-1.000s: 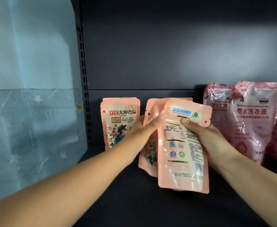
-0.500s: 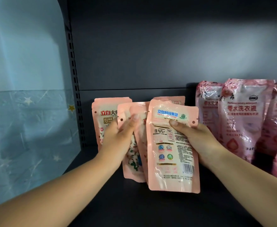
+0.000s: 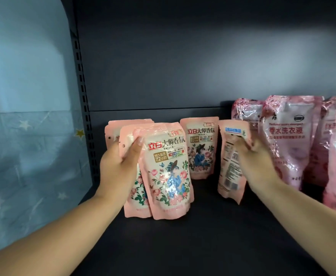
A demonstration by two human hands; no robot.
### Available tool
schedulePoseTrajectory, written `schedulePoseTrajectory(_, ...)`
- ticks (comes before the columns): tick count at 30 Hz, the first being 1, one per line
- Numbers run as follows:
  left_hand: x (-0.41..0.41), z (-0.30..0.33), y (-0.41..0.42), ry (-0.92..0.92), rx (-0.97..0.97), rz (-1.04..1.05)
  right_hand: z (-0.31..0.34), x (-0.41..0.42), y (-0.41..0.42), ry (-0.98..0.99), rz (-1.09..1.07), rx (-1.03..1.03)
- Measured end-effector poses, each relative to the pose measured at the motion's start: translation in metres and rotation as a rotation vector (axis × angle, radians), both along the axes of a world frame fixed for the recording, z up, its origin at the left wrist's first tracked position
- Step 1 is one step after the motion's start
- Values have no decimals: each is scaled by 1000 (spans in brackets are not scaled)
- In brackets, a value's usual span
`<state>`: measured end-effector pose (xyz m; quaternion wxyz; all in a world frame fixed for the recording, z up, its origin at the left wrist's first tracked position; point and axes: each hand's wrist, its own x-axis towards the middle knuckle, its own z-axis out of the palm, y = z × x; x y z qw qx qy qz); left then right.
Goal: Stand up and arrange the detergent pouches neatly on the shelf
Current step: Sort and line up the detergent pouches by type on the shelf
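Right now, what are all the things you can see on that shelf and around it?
Small floral detergent pouches: at least four seen, peach-pink; a bunch in the left hand, one standing alone at the back.
Back-facing small pouch: one, peach-pink with a blue label, in the right hand.
Large perfume detergent pouches: at least four, glossy pink, standing at the right.
Shelf: one, dark grey board with a dark back panel.
Slotted upright: one, dark grey, left edge.
Starry sheet: one, pale blue, far left.
Left hand: gripping the bunch.
Right hand: gripping the back-facing pouch.
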<state>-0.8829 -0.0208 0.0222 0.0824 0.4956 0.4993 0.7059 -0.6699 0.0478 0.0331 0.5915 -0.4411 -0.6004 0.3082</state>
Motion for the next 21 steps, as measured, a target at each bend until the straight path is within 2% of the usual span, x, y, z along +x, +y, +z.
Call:
schedulePoseTrajectory(3,0,0,0,-18,-3,1,-6,-12,1,-39,51,20)
schedulePoseTrajectory(8,-3,-1,3,-55,-18,12,-5,-16,4,63,90,-16)
schedulePoseTrajectory(13,-5,-3,5,-56,-15,-23,6,-1,6,57,294,-130)
schedulePoseTrajectory(17,-4,-2,6,-61,-8,-20,13,17,8,216,491,-162)
schedulePoseTrajectory(21,-3,-2,6,-74,-15,-21,-7,13,14,100,508,-296)
